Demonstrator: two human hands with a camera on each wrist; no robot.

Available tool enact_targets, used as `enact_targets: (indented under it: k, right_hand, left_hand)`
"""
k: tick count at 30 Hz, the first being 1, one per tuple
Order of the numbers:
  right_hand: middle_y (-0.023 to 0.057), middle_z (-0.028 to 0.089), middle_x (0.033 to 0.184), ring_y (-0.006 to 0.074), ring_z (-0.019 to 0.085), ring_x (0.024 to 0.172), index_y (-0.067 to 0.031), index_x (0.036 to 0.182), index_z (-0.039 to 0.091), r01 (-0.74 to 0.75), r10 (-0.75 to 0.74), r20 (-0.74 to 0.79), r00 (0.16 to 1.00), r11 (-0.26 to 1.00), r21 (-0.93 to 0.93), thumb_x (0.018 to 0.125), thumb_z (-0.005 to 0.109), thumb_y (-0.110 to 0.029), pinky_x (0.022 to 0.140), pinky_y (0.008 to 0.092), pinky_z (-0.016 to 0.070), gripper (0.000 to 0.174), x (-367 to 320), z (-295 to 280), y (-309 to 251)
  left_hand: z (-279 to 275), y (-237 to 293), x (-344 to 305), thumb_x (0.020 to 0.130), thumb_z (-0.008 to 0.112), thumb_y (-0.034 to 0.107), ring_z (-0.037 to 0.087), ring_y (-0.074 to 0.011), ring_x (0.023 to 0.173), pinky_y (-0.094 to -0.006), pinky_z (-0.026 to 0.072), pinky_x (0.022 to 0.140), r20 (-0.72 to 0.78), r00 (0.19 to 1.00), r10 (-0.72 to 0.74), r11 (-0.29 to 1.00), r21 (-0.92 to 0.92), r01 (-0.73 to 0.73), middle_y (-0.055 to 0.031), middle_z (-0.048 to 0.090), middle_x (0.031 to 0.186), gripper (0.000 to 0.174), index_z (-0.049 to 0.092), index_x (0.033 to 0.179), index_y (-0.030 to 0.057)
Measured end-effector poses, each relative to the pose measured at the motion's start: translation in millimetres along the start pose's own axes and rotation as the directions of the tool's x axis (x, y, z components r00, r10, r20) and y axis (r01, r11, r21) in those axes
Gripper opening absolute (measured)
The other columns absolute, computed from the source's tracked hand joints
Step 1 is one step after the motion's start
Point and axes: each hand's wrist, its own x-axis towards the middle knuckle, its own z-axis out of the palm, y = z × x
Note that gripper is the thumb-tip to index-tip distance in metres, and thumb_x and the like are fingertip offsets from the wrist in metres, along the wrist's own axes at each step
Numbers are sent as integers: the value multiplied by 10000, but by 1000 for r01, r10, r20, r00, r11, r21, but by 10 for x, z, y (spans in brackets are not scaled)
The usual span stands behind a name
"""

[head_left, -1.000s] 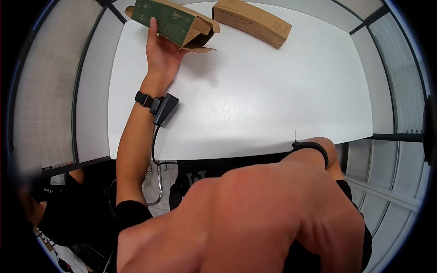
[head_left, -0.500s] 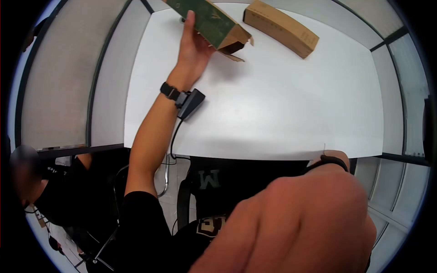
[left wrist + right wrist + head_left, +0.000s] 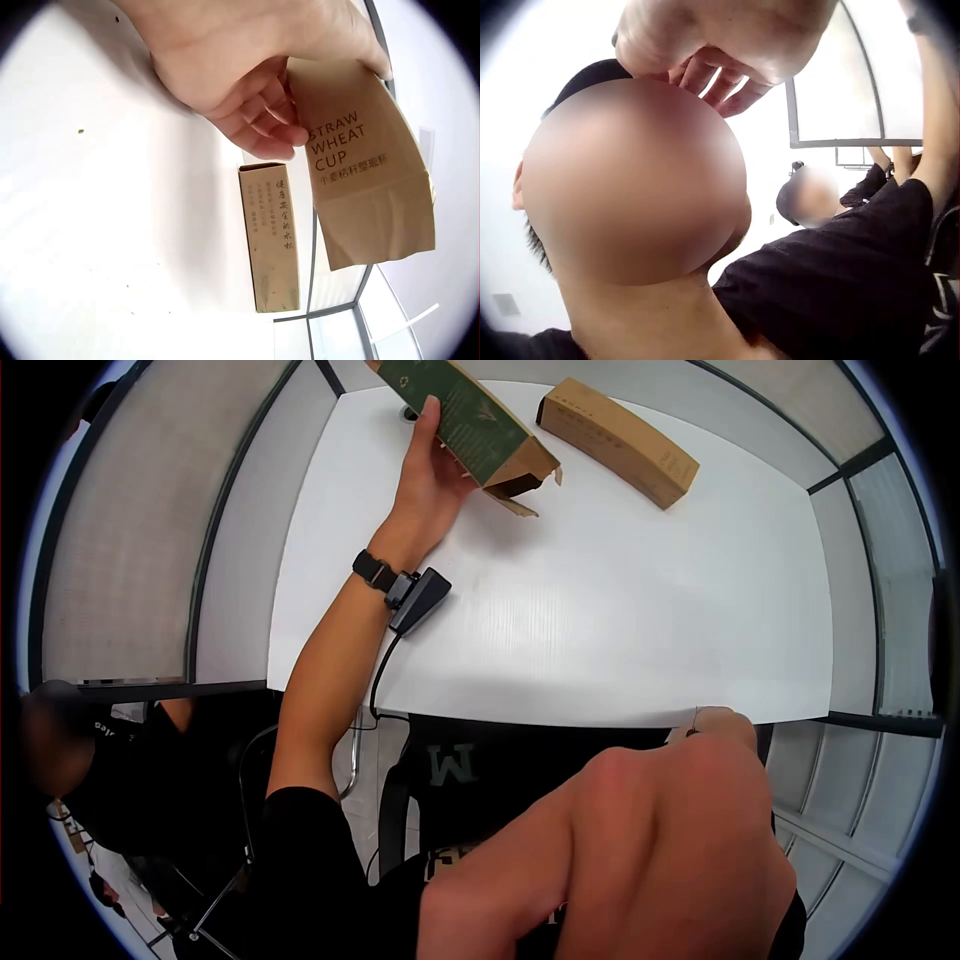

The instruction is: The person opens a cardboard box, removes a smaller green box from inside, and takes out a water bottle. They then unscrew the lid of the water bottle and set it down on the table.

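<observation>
My left hand (image 3: pixel 425 490) holds a green and brown cardboard box (image 3: pixel 468 430) over the far left of the table. Its thumb lies along the green side, and torn flaps stand out at the near end. In the left wrist view, the brown side of this box (image 3: pixel 358 169) reads "STRAW WHEAT CUP", and the fingers bend against its edge. My right hand (image 3: pixel 640 850) is raised near the head camera and looms large. From the right wrist, the same hand (image 3: pixel 720 37) shows bent, spread fingers by the forehead of a blurred face, with nothing seen in them.
A second brown box (image 3: pixel 620 445) lies on the white table (image 3: pixel 600 600) at the far side. Low partition panels (image 3: pixel 245 560) border the table. A black wrist camera (image 3: pixel 420 600) trails a cable from the left forearm. Another person in black (image 3: pixel 150 780) sits at left.
The head view has shifted, so the table and boxes appear further right. My right hand has moved rightward in view. My left hand keeps its grip on the green and brown box.
</observation>
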Motion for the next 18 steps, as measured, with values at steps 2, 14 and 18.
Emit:
enact_targets:
  k: [2,14,18]
  right_hand:
    - [-53,668,819,88,602,681,-109,998,656,0,0,-2,1000,1000,-7,980,682,-395,668,238,449,288,4,6,-9]
    - [-38,674,829,100,612,694,-95,1000,661,35,-35,10,999,999,1,989,667,-385,678,246,459,289,39,-94,107]
    - [-33,676,832,105,615,698,-91,1001,663,-6,8,46,999,999,-49,992,663,-381,682,249,462,290,67,-285,-62]
  left_hand:
    - [20,8,-15,988,553,714,585,-198,1313,-430,466,1112,1,1000,-15,1000,-4,15,-62,634,1391,756,513,1456,121]
    - [-96,-63,20,998,694,506,685,-182,1061,-339,615,896,70,992,-107,994,13,107,-93,647,1167,632,531,1383,32]
    - [-84,-58,-12,964,790,316,697,-185,1076,-342,614,917,71,997,-22,998,66,17,-92,673,1228,577,542,1382,6]
